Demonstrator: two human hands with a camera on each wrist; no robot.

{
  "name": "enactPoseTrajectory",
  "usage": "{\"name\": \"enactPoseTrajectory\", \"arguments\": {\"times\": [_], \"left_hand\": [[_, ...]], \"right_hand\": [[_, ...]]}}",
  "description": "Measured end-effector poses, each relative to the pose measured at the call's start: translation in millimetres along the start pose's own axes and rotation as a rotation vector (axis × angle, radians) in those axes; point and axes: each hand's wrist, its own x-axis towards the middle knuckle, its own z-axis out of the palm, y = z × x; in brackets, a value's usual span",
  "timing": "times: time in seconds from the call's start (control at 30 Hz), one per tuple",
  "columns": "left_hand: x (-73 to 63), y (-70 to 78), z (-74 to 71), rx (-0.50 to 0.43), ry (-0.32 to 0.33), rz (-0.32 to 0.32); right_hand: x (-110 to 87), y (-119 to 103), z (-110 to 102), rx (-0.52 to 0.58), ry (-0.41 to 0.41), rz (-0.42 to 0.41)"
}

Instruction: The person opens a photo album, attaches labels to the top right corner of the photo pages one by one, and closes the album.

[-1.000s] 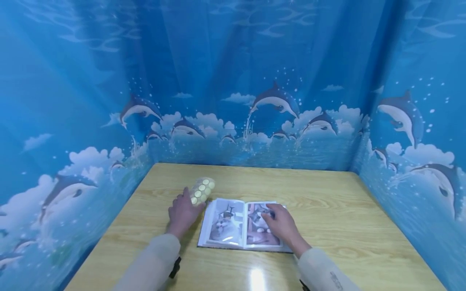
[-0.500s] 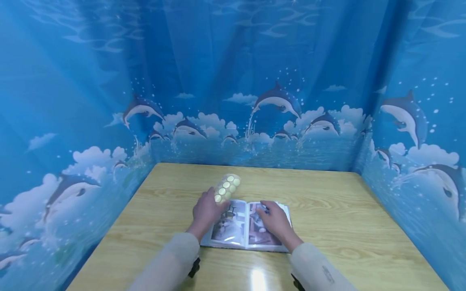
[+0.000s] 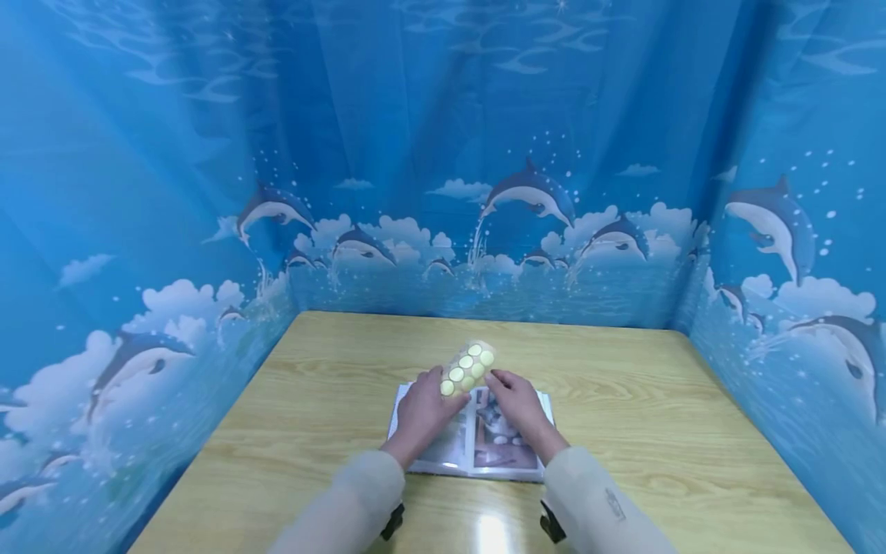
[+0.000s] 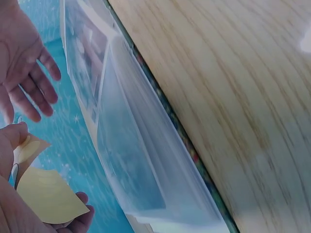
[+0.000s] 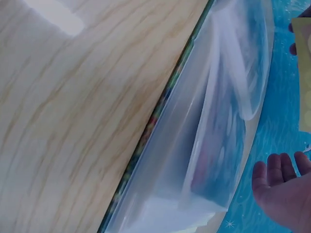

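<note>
A sheet of round pale-yellow stickers [image 3: 467, 369] is held tilted above the open photo album [image 3: 508, 458]. My left hand [image 3: 422, 415] grips its lower left end, thumb on one side and fingers behind; in the left wrist view the sheet [image 4: 51, 194] bends in that grip. Close to the sheet's right edge is my right hand [image 3: 521, 404], above the album's right page. The right wrist view shows this right hand [image 5: 286, 189] with fingers loosely extended; its thumb is out of frame. Whether it touches the sheet cannot be told. The hands partly cover the album's photos.
The album lies on a light wood-grain table [image 3: 623, 400], with clear sleeves standing slightly raised. A blue curtain [image 3: 415, 154] printed with dolphins encloses the back and both sides.
My left hand has carried the sticker sheet rightward from beside the album to above it. My right hand has moved slightly left, off the cat photo's upper part toward the sheet.
</note>
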Motion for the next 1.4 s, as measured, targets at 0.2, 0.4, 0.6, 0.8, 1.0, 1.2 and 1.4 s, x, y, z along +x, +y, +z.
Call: {"name": "enactPoseTrajectory", "arguments": {"times": [0.2, 0.4, 0.6, 0.8, 1.0, 1.2, 1.4], "left_hand": [[-1.0, 5.4, 6.6, 0.015, -0.021, 0.004], [-1.5, 4.5, 10.2, -0.109, -0.081, -0.022], [-1.5, -0.5, 8.1, -0.32, -0.144, -0.081], [2.3, -1.3, 1.1, -0.415, -0.15, -0.093], [4.2, -3.6, -2.3, -0.454, -0.123, -0.081], [3.4, -5.1, -0.8, -0.569, -0.149, -0.103], [-0.8, -3.5, 1.6, -0.691, -0.2, -0.129]], "right_hand": [[0.4, -2, 1, 0.141, 0.0, 0.063], [-0.9, -3, -1, 0.19, 0.009, 0.059], [-0.6, -5, -9, 0.214, 0.002, 0.075], [3.8, 1, -20, 0.187, 0.002, 0.069], [6.4, 5, -28, 0.119, -0.015, 0.055], [7.2, 3, -33, 0.073, -0.019, 0.032], [8.3, 4, -34, 0.049, -0.026, 0.032]]}}
